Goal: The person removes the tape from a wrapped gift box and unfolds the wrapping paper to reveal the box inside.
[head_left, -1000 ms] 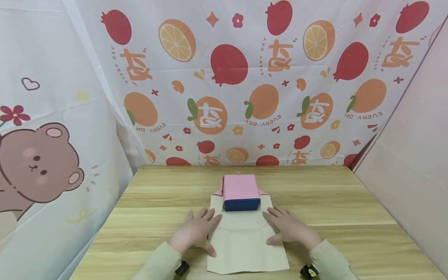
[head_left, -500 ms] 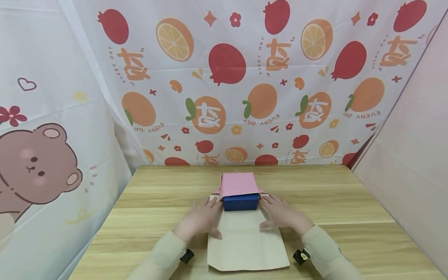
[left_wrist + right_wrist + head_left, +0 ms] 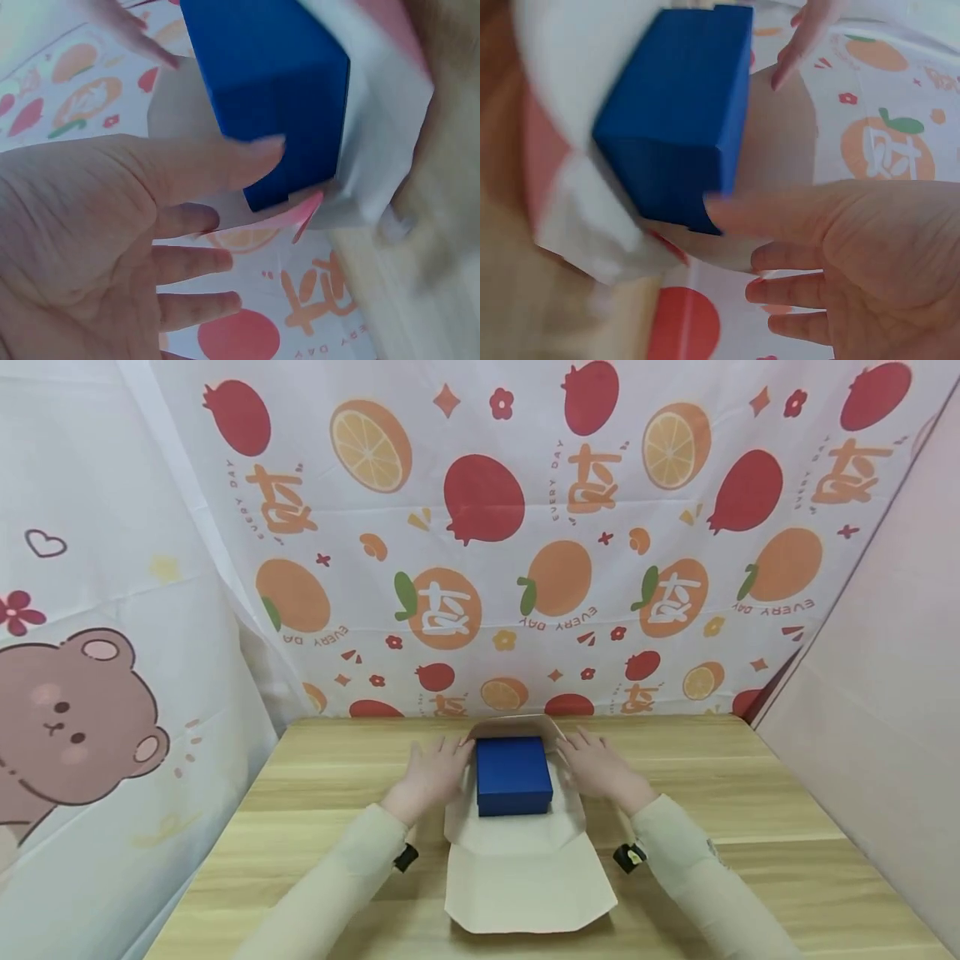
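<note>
A blue box (image 3: 513, 775) sits on a sheet of wrapping paper (image 3: 531, 885), cream inside and pink outside. The paper's far end stands up behind the box, and its near part lies toward the table's front. My left hand (image 3: 433, 777) is at the paper's left side, fingers extended; in the left wrist view its thumb (image 3: 259, 161) crosses in front of the box and the index fingertip meets the paper's edge. On the other side, my right hand (image 3: 600, 768) reaches along the paper with straight fingers, its thumb (image 3: 727, 214) near the box's corner in the right wrist view.
Everything rests on a wood-grain table (image 3: 337, 843). A fruit-print cloth (image 3: 480, 568) hangs behind its far edge. A bear-print cloth (image 3: 82, 718) hangs at the left and a plain pale one (image 3: 885, 718) at the right.
The pink flap over the box has swung back to the far side, baring the blue top. Both hands have moved forward along the paper's sides, and its sides and near part have lifted somewhat.
</note>
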The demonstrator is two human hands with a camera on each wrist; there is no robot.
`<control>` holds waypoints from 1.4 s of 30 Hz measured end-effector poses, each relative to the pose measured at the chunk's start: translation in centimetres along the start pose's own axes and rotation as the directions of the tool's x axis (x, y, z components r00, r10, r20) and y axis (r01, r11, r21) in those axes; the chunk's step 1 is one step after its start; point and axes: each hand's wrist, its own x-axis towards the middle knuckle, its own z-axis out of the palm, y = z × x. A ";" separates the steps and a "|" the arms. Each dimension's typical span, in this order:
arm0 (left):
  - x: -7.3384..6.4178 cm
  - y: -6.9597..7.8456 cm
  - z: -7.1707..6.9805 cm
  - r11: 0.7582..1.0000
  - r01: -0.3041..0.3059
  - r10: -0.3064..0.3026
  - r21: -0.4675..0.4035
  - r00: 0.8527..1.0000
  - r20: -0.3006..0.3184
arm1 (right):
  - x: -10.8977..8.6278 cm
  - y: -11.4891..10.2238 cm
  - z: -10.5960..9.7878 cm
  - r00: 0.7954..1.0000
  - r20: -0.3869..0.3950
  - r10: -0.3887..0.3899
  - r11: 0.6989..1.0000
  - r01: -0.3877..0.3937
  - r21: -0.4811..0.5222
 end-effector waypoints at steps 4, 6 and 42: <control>2.2 -0.8 -0.1 0.999 0.036 -0.034 0.031 0.997 -0.063 | 1.6 0.1 -1.1 0.999 -0.042 0.026 0.999 -0.027 -0.031; 3.3 -1.3 -0.1 0.998 0.054 -0.050 0.038 0.995 -0.081 | 2.5 0.3 -1.3 0.997 -0.068 0.036 0.997 -0.040 -0.061; 6.8 -5.1 4.0 0.978 0.159 -0.183 0.134 0.963 0.199 | 8.1 4.5 5.2 0.965 0.230 0.126 0.980 -0.158 0.124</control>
